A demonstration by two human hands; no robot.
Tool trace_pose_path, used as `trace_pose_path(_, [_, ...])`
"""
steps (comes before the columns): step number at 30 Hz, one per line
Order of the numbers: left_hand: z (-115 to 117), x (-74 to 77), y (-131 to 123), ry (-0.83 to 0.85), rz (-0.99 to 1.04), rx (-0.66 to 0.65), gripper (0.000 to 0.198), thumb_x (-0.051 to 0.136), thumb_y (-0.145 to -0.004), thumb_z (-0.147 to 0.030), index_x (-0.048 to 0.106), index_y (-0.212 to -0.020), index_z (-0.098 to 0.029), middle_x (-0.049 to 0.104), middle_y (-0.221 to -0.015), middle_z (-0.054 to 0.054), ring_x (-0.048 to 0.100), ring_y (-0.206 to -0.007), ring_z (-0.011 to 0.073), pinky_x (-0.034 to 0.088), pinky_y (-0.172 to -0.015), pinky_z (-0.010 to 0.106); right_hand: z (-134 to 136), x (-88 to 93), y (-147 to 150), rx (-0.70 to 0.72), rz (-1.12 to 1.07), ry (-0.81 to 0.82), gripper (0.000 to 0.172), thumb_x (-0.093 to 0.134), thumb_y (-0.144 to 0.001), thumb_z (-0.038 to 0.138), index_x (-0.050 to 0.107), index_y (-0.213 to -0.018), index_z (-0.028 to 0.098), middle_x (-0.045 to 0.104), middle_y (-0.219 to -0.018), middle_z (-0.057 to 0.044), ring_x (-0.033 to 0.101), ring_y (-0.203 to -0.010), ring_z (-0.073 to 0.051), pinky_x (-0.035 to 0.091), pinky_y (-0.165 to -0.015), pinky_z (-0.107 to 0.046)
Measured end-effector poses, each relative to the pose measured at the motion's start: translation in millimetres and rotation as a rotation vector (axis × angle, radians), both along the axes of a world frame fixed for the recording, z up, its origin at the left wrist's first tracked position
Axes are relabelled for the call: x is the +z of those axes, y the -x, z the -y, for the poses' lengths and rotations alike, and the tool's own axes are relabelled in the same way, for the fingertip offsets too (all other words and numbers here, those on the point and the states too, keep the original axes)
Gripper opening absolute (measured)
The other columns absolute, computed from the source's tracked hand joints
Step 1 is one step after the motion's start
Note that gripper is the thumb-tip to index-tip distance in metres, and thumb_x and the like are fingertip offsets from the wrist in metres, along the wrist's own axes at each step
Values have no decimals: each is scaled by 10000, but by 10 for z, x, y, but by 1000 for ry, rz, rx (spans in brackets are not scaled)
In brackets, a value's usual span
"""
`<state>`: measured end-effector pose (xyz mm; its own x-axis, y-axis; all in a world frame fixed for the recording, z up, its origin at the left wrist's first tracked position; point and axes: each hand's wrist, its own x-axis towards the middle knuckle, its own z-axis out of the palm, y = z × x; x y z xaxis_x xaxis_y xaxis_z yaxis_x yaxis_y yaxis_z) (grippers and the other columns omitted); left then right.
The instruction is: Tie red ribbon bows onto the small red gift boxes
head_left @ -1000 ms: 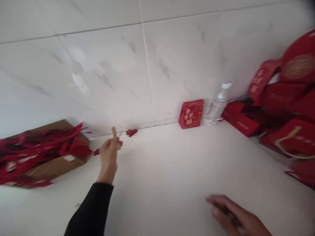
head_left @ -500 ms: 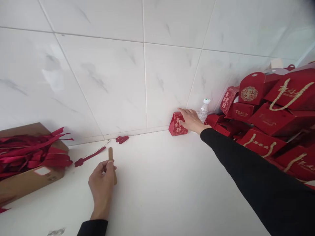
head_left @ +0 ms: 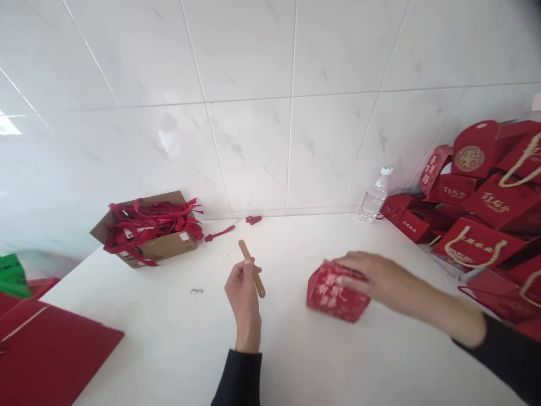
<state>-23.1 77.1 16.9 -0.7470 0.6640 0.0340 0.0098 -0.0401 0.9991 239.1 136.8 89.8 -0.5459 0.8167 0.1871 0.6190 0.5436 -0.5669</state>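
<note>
A slim tan strip with rounded ends, each end with a small hole, is pinched between the thumb and fingers of my left hand. My right hand grips the upper part of a small red gift box with pale printed characters. That box is tilted and slightly blurred, over the white table; whether its base touches the surface I cannot tell. Beyond my left hand, a dark red strap and a small red tag-like piece lie near the wall.
A cardboard box full of red ribbons stands at the back left. A clear plastic bottle leans beside a heap of red gift boxes on the right. A large red bag lies at the left edge, near something green.
The right hand has brought the red gift box away from the wall towards me. The left hand still holds the tan strip. My view has shifted left and widened.
</note>
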Motion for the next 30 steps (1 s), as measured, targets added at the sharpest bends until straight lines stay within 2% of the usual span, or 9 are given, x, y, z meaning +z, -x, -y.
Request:
trace_pose_path(2, [305, 150, -182, -18, 31, -43, 342, 615, -847, -518, 666, -738, -198, 721, -803, 62, 679, -917, 234, 516, -765, 319, 364, -52, 29, 93, 138, 50, 232, 576, -971, 388, 757, -1079, 289, 716, -947, -52, 685, -881, -274, 521, -753, -380])
trace_pose_path(5, [771, 396, -480, -12, 41, -90, 377, 657, -837, -566, 669, -712, -210, 712, -805, 55, 675, -928, 241, 516, -748, 313, 712, -13, 60, 65, 154, 104, 319, 535, -1001, 442, 693, -1209, 259, 691, -1068, -83, 664, -969, -292, 525, -831, -440])
trace_pose_path(8, [1138, 587, -768, 39, -49, -68, 372, 692, -816, -584, 670, -705, -230, 667, -722, 25, 638, -784, 212, 493, -686, 302, 944, 166, 91, -46, -76, 42, 404, 620, -951, 502, 646, -1256, 239, 653, -1194, -99, 602, -1135, -305, 482, -987, -484])
trace_pose_path(11, [1363, 661, -1001, 35, -202, -46, 346, 686, -826, -567, 660, -692, -249, 647, -673, 9, 610, -700, 202, 477, -648, 304, 1183, 361, 142, -37, -357, 118, 305, 607, -976, 486, 655, -1169, 255, 666, -1131, -64, 628, -1068, -242, 518, -934, -385])
trace_pose_path(14, [1495, 640, -1167, 7, -302, -96, 315, 653, -853, -550, 663, -709, -271, 652, -641, 10, 607, -653, 210, 464, -596, 312, 1386, 460, 187, 39, -498, 332, 281, 609, -989, 468, 648, -1162, 250, 685, -1040, -32, 651, -936, -196, 531, -807, -305])
trace_pose_path(18, [1633, 596, -1278, 6, -340, -200, 291, 629, -876, -519, 676, -718, -279, 641, -635, 24, 613, -648, 222, 501, -654, 351, 1526, 415, 154, 113, -565, 457, 235, 533, -1041, 379, 660, -923, 221, 677, -907, 4, 631, -858, -166, 485, -761, -269])
trace_pose_path(23, [1725, 638, -1279, -8, -257, -250, 311, 638, -882, -476, 710, -1132, -305, 714, -1042, 79, 652, -952, 261, 528, -810, 378, 1653, 229, 31, 73, -542, 494, 278, 536, -1039, 452, 690, -981, 229, 667, -882, 2, 594, -825, -173, 449, -679, -267])
trace_pose_path(27, [1722, 656, -1296, -63, -197, -368, 168, 657, -895, -372, 750, -1023, -319, 701, -1057, 51, 649, -988, 229, 533, -862, 353, 1729, 143, -17, 92, -555, 546, 302, 542, -1035, 477, 724, -1066, 238, 696, -924, -6, 621, -893, -196, 476, -772, -290])
trace_pose_path(30, [1717, 624, -1329, -108, -149, -368, 118, 671, -888, -330, 754, -960, -288, 699, -986, 59, 660, -959, 229, 555, -825, 343, 1720, 140, -7, 113, -581, 584, 278, 566, -1029, 460, 739, -1079, 248, 706, -938, 1, 635, -926, -198, 474, -819, -289])
